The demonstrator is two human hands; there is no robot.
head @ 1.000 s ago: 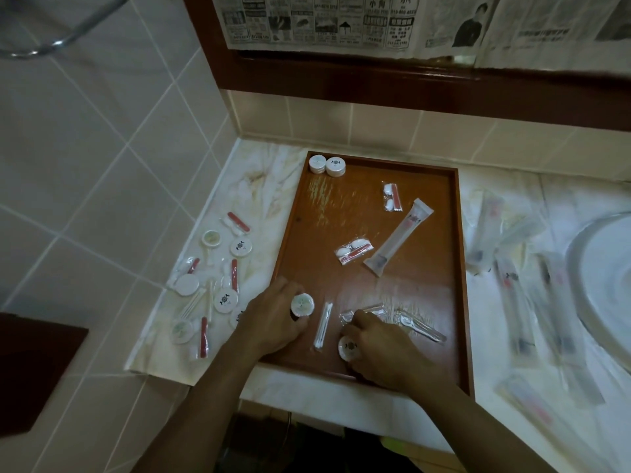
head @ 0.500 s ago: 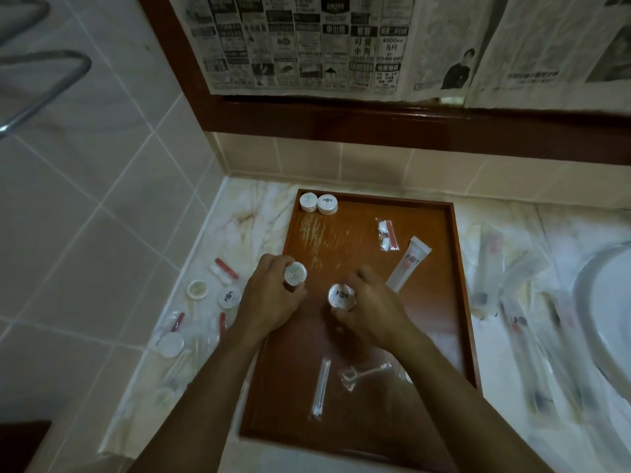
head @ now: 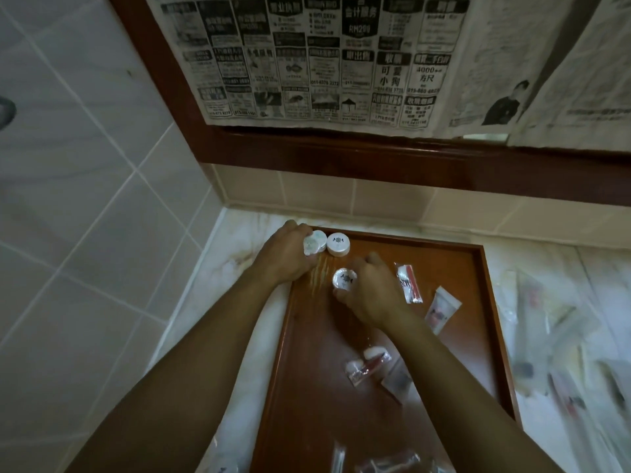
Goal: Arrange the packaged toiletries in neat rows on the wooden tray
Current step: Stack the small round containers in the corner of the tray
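Observation:
The wooden tray [head: 474, 336] lies on the marble counter. My left hand [head: 285, 256] is at the tray's far left corner, shut on a round white soap pack [head: 310, 245], which it holds against another round pack [head: 321, 237] lying there. A third round pack [head: 338, 244] stands just to the right. My right hand [head: 370, 295] grips one more round white pack [head: 345, 278] a little nearer on the tray. A red-and-white sachet [head: 409, 283], a white tube [head: 442, 308] and wrapped items [head: 367, 367] lie loose on the tray.
Several long clear-wrapped packets [head: 560, 336] lie blurred on the counter right of the tray. A tiled wall [head: 85, 199] closes the left side. A dark wooden frame [head: 341, 151] with newspaper [head: 307, 63] hangs behind the counter.
Both hands have carried their round packs from the tray's near edge up to its far left corner. The view has tilted upward.

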